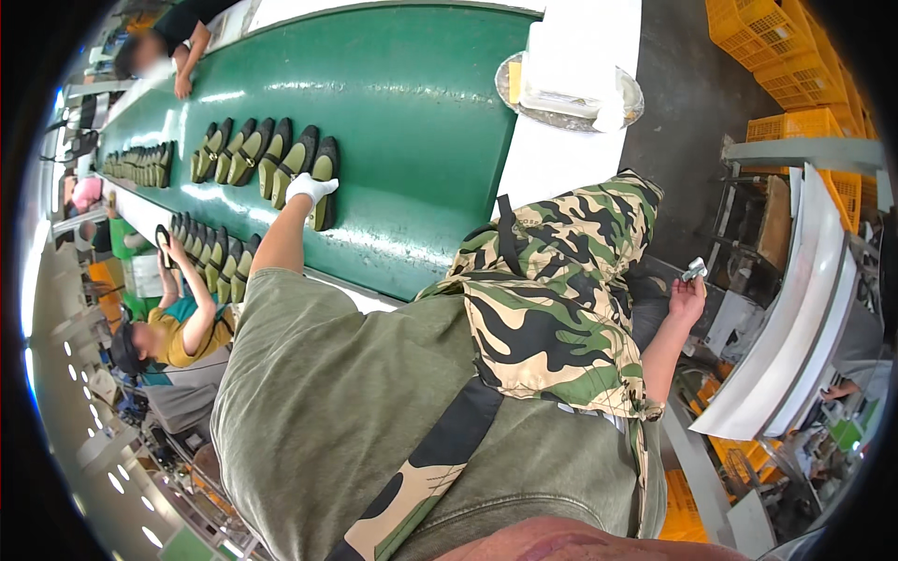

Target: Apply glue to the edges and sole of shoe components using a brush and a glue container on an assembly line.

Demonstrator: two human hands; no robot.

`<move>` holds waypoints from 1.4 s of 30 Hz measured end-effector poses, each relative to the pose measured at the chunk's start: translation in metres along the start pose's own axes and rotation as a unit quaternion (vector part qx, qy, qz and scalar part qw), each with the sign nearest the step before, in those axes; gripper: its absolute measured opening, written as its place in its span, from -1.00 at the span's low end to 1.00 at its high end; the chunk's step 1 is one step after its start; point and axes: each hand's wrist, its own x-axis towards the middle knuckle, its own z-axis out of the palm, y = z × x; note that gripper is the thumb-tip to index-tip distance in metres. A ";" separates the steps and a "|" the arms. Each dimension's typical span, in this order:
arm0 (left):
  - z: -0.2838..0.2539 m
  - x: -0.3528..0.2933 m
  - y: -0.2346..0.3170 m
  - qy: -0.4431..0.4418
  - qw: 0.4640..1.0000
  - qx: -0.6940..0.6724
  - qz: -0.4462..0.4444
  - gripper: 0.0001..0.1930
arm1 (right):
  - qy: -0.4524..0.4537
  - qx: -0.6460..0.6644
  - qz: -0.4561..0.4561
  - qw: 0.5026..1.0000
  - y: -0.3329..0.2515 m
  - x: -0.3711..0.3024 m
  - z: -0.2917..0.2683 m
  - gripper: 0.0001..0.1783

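My left hand (308,189), its fingers in a white covering, reaches over the green belt. It is closed at the nearest end of a row of flat shoes, on the last shoe (323,196). That shoe is dark with an olive-green insole, and the hand covers part of it. The shoe beside it (294,166) lies close against the same hand. Out to the right, away from the belt, my right hand (687,297) is raised with its fingers pinched on a small silvery-white piece (694,270). Its exact kind is too small to tell.
Along the green conveyor belt (402,103) stand more shoes (240,154). A co-worker in yellow (192,332) handles shoes at left; another person's arm (192,61) rests at the far edge. A round tray (510,89) holds a white block. Yellow crates (762,33) and metal racks stand right.
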 end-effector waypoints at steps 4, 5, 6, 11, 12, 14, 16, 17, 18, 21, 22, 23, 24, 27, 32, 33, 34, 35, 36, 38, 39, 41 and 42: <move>0.030 0.023 -0.018 -0.065 0.990 -0.084 -0.088 -0.04 | -0.059 -0.039 -0.039 0.997 -0.028 -0.013 0.033 -0.79; 0.034 0.027 -0.020 -0.045 0.991 -0.094 -0.088 -0.05 | -0.058 -0.047 -0.049 0.996 -0.033 -0.016 0.047 -0.79; 0.037 0.032 -0.021 -0.064 0.979 -0.141 -0.129 -0.06 | -0.057 -0.050 -0.056 0.996 -0.037 -0.017 0.061 -0.79; 0.013 0.026 0.010 -0.087 0.992 -0.052 -0.075 -0.14 | -0.082 -0.081 -0.078 0.990 -0.049 -0.029 0.122 -0.76; 0.016 0.027 0.006 -0.077 0.993 -0.060 -0.060 -0.14 | -0.073 -0.092 -0.072 0.991 -0.047 -0.029 0.140 -0.75; 0.027 0.025 0.013 -0.116 0.969 -0.211 -0.050 -0.11 | -0.039 -0.114 -0.066 0.991 -0.039 -0.026 0.169 -0.74; 0.046 0.020 0.034 -0.221 0.815 -0.533 -0.051 -0.13 | -0.027 -0.141 -0.079 0.986 -0.021 -0.032 0.198 -0.74; 0.046 0.006 0.062 -0.269 0.734 -0.624 -0.008 -0.20 | -0.013 -0.154 -0.092 0.984 -0.012 -0.041 0.213 -0.74; 0.050 -0.009 0.086 -0.316 0.607 -0.729 0.032 -0.31 | -0.032 -0.173 -0.099 0.979 -0.003 -0.050 0.229 -0.74; 0.035 -0.064 0.162 -0.358 0.393 -0.831 0.167 -0.39 | -0.084 -0.207 -0.139 0.965 0.020 -0.088 0.278 -0.82; 0.025 -0.083 0.182 -0.350 0.356 -0.847 0.183 -0.39 | -0.114 -0.232 -0.145 0.955 0.022 -0.118 0.301 -0.84; 0.015 -0.095 0.203 -0.367 0.338 -0.840 0.216 -0.43 | -0.171 -0.225 -0.154 0.947 0.025 -0.130 0.312 -0.85; 0.005 -0.105 0.221 -0.380 0.318 -0.833 0.246 -0.47 | -0.234 -0.231 -0.158 0.931 0.025 -0.151 0.326 -0.85; -0.031 -0.138 0.278 -0.330 0.397 -0.787 0.337 -0.56 | -0.319 -0.240 -0.171 0.901 0.021 -0.190 0.354 -0.81; -0.072 -0.194 0.310 -0.144 0.538 -0.651 0.516 -0.40 | -0.312 -0.234 -0.231 0.891 0.000 -0.210 0.355 -0.82; -0.079 -0.207 0.312 -0.111 0.545 -0.622 0.552 -0.38 | -0.303 -0.239 -0.240 0.891 -0.004 -0.209 0.351 -0.81; -0.084 -0.218 0.312 -0.073 0.550 -0.595 0.582 -0.36 | -0.298 -0.233 -0.242 0.893 -0.007 -0.209 0.348 -0.81; -0.089 -0.226 0.314 -0.020 0.547 -0.562 0.620 -0.28 | -0.289 -0.235 -0.226 0.900 -0.009 -0.209 0.345 -0.81; -0.087 -0.225 0.318 0.028 0.535 -0.544 0.646 -0.28 | -0.282 -0.236 -0.209 0.906 -0.010 -0.209 0.343 -0.81; -0.094 -0.242 0.324 0.087 0.519 -0.514 0.677 -0.30 | -0.274 -0.226 -0.202 0.913 -0.012 -0.209 0.342 -0.81; -0.096 -0.255 0.328 0.039 0.500 -0.559 0.660 -0.38 | -0.269 -0.220 -0.194 0.917 -0.012 -0.210 0.341 -0.81; -0.111 -0.272 0.329 0.033 0.516 -0.534 0.669 -0.41 | -0.271 -0.203 -0.194 0.921 -0.014 -0.212 0.342 -0.81; -0.114 -0.278 0.331 0.026 0.531 -0.512 0.675 -0.45 | -0.273 -0.189 -0.193 0.923 -0.015 -0.213 0.343 -0.81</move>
